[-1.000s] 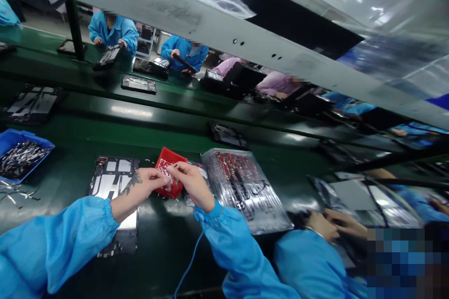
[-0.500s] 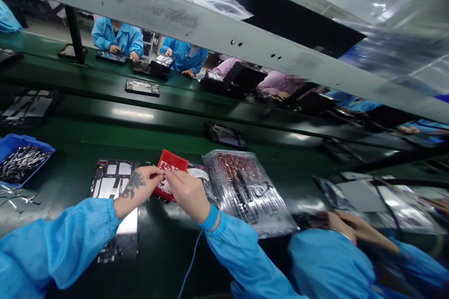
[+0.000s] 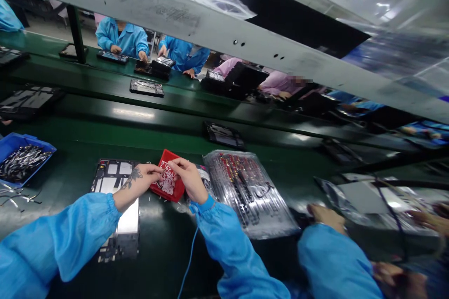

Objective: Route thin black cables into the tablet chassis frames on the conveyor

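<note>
Over a red tray point(image 3: 162, 191) of small white pieces point(image 3: 169, 181), my two hands work close together. My left hand point(image 3: 142, 181) reaches in from the left with its fingers pinched; what they hold is too small to make out. Thumb and fingers of my right hand point(image 3: 189, 178) are also closed at the tray's upper right, around something I cannot make out. A blue wrist strap with a cord point(image 3: 191, 254) hangs from my right wrist. Beneath my left forearm lies an opened device chassis point(image 3: 128, 224) with white and black parts.
A blue bin point(image 3: 45, 161) of short cables stands at the left, with loose cables point(image 3: 21, 198) before it. Right of the tray lies a clear plastic tray point(image 3: 270, 219) of flex cables. A co-worker's sleeve point(image 3: 333, 257) is close at the right. Chassis point(image 3: 224, 134) lie farther back.
My hands have drawn slightly apart, the right moving up and right, showing more white pieces in the red tray. The co-worker's hands at the right have separated.
</note>
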Action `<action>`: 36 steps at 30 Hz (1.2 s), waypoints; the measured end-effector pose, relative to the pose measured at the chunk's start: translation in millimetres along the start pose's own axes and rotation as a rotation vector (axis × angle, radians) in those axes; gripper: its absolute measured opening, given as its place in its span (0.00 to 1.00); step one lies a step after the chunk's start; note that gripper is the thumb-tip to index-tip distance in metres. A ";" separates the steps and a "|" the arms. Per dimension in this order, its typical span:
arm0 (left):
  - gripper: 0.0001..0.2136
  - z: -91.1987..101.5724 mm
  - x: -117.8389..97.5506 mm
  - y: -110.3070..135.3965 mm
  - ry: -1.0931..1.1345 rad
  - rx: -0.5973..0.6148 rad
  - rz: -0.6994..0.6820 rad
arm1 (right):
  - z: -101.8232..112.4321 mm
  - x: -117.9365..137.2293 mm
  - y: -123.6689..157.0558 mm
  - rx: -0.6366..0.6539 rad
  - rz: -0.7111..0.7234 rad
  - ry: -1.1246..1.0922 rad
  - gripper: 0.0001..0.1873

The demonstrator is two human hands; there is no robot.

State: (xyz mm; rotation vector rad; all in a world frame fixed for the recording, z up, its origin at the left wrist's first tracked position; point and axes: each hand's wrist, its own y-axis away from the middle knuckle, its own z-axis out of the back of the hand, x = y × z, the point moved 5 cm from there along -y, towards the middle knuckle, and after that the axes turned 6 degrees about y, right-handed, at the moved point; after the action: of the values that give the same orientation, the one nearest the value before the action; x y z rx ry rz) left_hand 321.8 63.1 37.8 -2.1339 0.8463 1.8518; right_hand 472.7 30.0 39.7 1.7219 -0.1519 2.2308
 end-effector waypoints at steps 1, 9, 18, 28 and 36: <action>0.08 -1.7 -1.2 1.2 0.005 0.010 -0.001 | -2.2 1.1 1.0 0.010 0.004 -0.002 0.20; 0.09 -1.5 -11.6 0.0 -0.087 -0.012 -0.087 | -0.5 29.7 27.5 -0.262 0.533 0.645 0.17; 0.03 0.2 -11.4 2.5 -0.299 0.012 -0.245 | -18.1 29.0 41.9 -0.111 0.858 0.986 0.12; 0.10 21.6 -7.5 13.3 0.008 -0.073 -0.124 | -14.0 33.5 49.9 -0.306 0.615 0.945 0.12; 0.08 34.3 -18.7 35.3 0.333 -0.243 -0.133 | -88.1 42.9 52.7 -0.196 0.558 0.776 0.13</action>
State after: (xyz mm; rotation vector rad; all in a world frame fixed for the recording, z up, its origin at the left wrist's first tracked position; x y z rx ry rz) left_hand 273.1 56.7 56.5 -2.6282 0.5393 1.6312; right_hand 365.3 12.4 62.8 0.6629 -0.6958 2.9741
